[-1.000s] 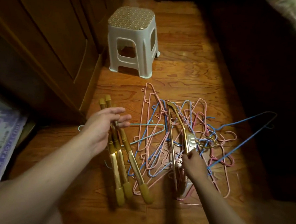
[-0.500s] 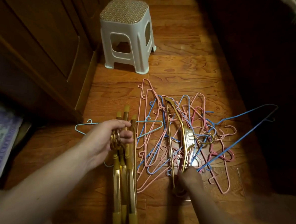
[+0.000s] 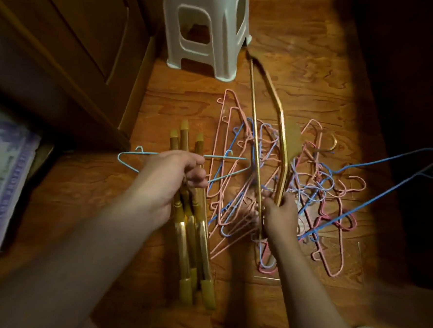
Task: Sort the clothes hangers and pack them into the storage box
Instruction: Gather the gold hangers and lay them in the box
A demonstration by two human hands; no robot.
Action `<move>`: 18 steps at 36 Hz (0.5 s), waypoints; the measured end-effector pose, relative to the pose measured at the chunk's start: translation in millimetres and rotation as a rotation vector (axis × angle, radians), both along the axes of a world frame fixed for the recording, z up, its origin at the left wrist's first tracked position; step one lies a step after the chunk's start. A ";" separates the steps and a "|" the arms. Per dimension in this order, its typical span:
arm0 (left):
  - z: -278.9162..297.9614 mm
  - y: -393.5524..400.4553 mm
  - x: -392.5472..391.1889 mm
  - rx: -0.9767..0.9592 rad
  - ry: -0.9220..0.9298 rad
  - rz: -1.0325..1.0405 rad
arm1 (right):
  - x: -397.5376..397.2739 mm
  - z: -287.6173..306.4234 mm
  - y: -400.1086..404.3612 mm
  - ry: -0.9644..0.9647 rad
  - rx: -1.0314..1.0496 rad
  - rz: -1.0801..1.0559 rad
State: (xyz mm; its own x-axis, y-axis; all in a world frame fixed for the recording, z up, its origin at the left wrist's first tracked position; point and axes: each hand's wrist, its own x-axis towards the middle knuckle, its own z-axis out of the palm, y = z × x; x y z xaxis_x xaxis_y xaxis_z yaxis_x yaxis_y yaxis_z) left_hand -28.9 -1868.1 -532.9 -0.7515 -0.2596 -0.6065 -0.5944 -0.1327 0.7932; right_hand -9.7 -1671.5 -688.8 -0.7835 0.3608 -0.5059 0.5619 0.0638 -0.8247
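Right grip (image 3: 281, 208) clamps one long gold metal hanger (image 3: 280, 132); left grip (image 3: 169, 178) clutches the gold hanger bundle (image 3: 193, 233). Reckon tangled pink and blue wire hangers (image 3: 310, 184) could snag and drag along.

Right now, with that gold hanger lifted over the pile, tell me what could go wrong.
1. The right hand holds the gold hanger by one end, tilted up above the tangled pink and blue wire hangers; its hook could catch a wire and drag several along.
2. The hanger's far tip sits close to the white stool and may knock it.
3. The left hand grips the gold hanger bundle across a light blue hanger, which might get pulled with it.
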 end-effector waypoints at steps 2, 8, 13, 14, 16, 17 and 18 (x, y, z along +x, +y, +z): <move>7.4 8.6 3.0 0.020 -0.007 0.061 | -5.8 24.3 -3.3 0.068 0.042 0.048; 54.2 35.0 26.8 0.010 0.011 0.057 | -3.5 141.1 -3.1 0.091 -0.093 0.048; 135.1 44.1 54.8 0.114 -0.029 0.090 | 38.8 254.8 55.8 0.030 0.146 0.219; 161.1 47.8 61.7 0.145 -0.033 0.108 | 52.6 279.5 69.7 0.021 0.156 0.237; 210.8 55.7 73.9 0.224 -0.039 0.120 | 78.0 329.0 89.4 -0.024 0.160 0.282; 240.8 62.1 80.9 0.248 -0.053 0.082 | 93.9 359.8 96.6 -0.066 0.158 0.298; 256.8 66.5 84.5 0.256 -0.049 0.042 | 103.8 371.9 101.3 -0.098 0.156 0.319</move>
